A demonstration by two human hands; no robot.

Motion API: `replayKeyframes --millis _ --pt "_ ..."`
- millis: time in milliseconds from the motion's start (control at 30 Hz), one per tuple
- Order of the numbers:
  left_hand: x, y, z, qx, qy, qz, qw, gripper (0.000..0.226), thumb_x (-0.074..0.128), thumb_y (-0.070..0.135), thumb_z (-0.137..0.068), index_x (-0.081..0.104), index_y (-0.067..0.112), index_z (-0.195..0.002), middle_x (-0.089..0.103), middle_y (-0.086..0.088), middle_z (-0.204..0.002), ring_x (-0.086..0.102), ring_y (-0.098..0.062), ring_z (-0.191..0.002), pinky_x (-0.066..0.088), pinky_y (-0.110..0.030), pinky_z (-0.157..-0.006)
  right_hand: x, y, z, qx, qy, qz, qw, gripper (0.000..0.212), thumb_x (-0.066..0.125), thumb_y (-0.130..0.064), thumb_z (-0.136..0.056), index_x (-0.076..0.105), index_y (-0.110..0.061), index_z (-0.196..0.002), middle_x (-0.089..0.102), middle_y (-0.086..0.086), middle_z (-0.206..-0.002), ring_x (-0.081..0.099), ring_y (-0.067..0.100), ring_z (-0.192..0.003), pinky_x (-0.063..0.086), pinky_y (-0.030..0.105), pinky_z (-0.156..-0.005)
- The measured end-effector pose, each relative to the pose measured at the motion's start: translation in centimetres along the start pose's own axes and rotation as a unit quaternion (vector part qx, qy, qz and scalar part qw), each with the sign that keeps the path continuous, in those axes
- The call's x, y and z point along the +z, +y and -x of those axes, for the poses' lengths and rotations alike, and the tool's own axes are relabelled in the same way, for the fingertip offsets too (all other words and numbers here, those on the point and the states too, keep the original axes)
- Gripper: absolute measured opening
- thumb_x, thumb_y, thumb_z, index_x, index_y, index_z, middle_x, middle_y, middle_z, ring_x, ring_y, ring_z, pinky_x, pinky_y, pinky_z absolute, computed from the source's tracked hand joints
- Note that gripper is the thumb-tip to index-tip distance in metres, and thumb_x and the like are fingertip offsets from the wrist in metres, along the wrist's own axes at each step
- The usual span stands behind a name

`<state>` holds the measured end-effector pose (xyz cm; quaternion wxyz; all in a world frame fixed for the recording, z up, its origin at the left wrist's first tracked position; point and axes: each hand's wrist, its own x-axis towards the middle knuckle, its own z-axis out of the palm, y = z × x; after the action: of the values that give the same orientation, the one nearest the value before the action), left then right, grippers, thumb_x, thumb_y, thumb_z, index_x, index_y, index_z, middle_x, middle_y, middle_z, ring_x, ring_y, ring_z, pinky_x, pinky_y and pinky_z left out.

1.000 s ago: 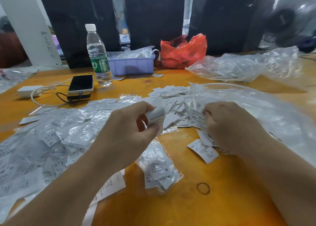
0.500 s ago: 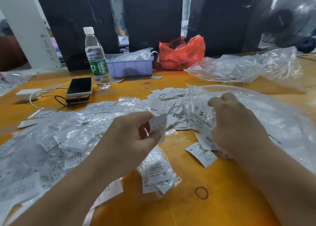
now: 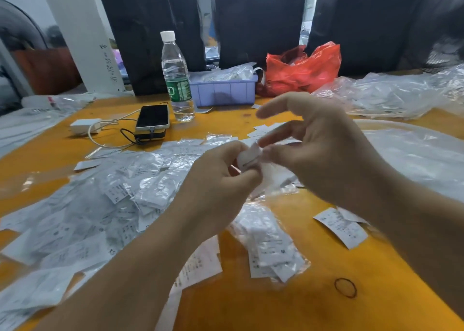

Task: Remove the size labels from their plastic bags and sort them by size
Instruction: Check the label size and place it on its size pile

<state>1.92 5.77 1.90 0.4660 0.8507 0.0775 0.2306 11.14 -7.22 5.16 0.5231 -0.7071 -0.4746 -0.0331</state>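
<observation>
From the head view, the left hand (image 3: 221, 180) pinches a small white paper size label (image 3: 248, 156) above the middle of the orange table (image 3: 288, 305); the right hand (image 3: 319, 150), fingers loosely spread, touches it. Heaped clear plastic label bags (image 3: 100, 205) along the left edge suggest most sorting remains.

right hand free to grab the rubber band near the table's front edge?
Probably yes. The right hand is raised, fingers relaxed and apparently holding nothing; the rubber band lies alone on bare table beneath its forearm, uncovered.

White labels (image 3: 247, 156) with black print, orange table (image 3: 276, 305), red bag (image 3: 301, 69), lavender tray (image 3: 223, 92), green-banded clear bottle (image 3: 177, 79), black phone (image 3: 152, 116).
</observation>
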Motion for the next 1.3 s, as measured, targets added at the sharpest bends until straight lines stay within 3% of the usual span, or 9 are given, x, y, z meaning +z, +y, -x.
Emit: replayKeyframes --millis 100,233,367,433,600,733,933,1067,1300 --pt "-0.6 -0.2 -0.5 -0.049 -0.015 0.099 0.994 0.019 0.068 0.032 -0.074 0.07 0.023 -0.091 0.072 0.003 -0.085 0.068 -0.015 -0.081 0.056 -0.036 -0.075 0.6 0.6 -1.4 0.039 -0.021 -0.099 0.994 0.044 0.071 0.008 -0.08 0.063 -0.026 -0.106 0.063 -0.004 -0.113 0.07 0.003 -0.087 0.059 0.023 -0.072" --pt "-0.8 -0.3 -0.7 -0.099 -0.03 0.236 0.966 0.01 0.064 0.005 -0.087 0.069 0.007 -0.096 0.072 -0.004 -0.085 0.07 -0.017 -0.078 0.058 -0.034 -0.073 1.2 2.0 -1.2 0.086 0.016 -0.195 0.977 0.039 0.071 0.008 -0.079 0.065 -0.021 -0.103 0.068 0.005 -0.11 0.072 0.008 -0.088 0.058 0.02 -0.07" --pt "-0.5 -0.4 -0.7 -0.106 -0.01 0.245 0.964 0.016 0.066 0.008 -0.086 0.071 0.009 -0.101 0.072 -0.001 -0.083 0.07 -0.013 -0.072 0.057 -0.027 -0.059 1.5 3.3 -0.2 0.136 0.014 -0.247 0.959 0.036 0.07 0.008 -0.079 0.064 -0.021 -0.099 0.072 0.007 -0.101 0.072 0.018 -0.089 0.059 0.033 -0.075" --pt "-0.6 -0.5 -0.7 -0.1 0.008 0.224 0.969 0.02 0.067 0.01 -0.086 0.071 0.01 -0.106 0.073 -0.003 -0.089 0.071 -0.013 -0.076 0.055 -0.024 -0.06 1.6 3.2 0.1 0.141 0.011 -0.27 0.952 0.036 0.072 0.006 -0.078 0.064 -0.022 -0.099 0.069 0.011 -0.109 0.071 0.023 -0.092 0.058 0.029 -0.069" --pt "-1.0 -0.9 -0.8 -0.091 0.059 0.188 0.976 0.014 0.07 0.015 -0.086 0.074 0.019 -0.098 0.075 -0.001 -0.087 0.072 -0.015 -0.081 0.059 -0.027 -0.068 1.9 2.9 0.2 0.131 0.022 -0.262 0.956 0.039 0.075 0.007 -0.075 0.065 -0.023 -0.097 0.067 0.007 -0.108 0.071 0.015 -0.085 0.052 0.019 -0.058" --pt "-1.1 -1.1 -0.8 -0.09 0.08 0.174 0.977 0.013 0.07 0.015 -0.086 0.074 0.02 -0.097 0.075 -0.003 -0.088 0.071 -0.018 -0.083 0.059 -0.032 -0.071 2.1 2.8 0.2 0.138 0.019 -0.235 0.962 0.04 0.076 0.007 -0.073 0.065 -0.024 -0.095 0.066 0.002 -0.105 0.071 0.015 -0.088 0.058 0.034 -0.072" --pt "-1.0 -1.2 -0.9 -0.089 0.087 0.186 0.975 0.013 0.069 0.013 -0.087 0.073 0.024 -0.093 0.075 0.006 -0.083 0.071 -0.012 -0.08 0.06 -0.033 -0.074 1.7 3.1 0.1 0.076 0.041 -0.071 0.994 0.039 0.062 0.01 -0.083 0.065 -0.028 -0.088 0.069 -0.003 -0.089 0.07 0.007 -0.075 0.05 0.013 -0.06" --pt "-0.9 -1.3 -1.0 -0.087 0.071 0.179 0.977 0.015 0.07 0.015 -0.086 0.073 0.024 -0.099 0.075 0.005 -0.088 0.071 -0.014 -0.085 0.059 -0.034 -0.076 1.2 3.2 -0.1 0.038 0.042 0.005 0.998 0.05 0.048 0.017 -0.081 0.067 -0.029 -0.079 0.066 -0.007 -0.087 0.064 0.003 -0.076 0.049 0.013 -0.06" --pt "-0.8 -1.3 -0.9 -0.081 0.051 0.169 0.981 0.013 0.071 0.018 -0.085 0.071 0.026 -0.096 0.075 0.009 -0.085 0.071 -0.009 -0.08 0.058 -0.024 -0.069 0.7 3.6 -0.4 0.067 0.031 -0.011 0.997 0.042 0.038 0.019 -0.074 0.065 -0.011 -0.061 0.053 -0.015 -0.046 0.044 0.003 -0.038 0.026 0.008 -0.038"
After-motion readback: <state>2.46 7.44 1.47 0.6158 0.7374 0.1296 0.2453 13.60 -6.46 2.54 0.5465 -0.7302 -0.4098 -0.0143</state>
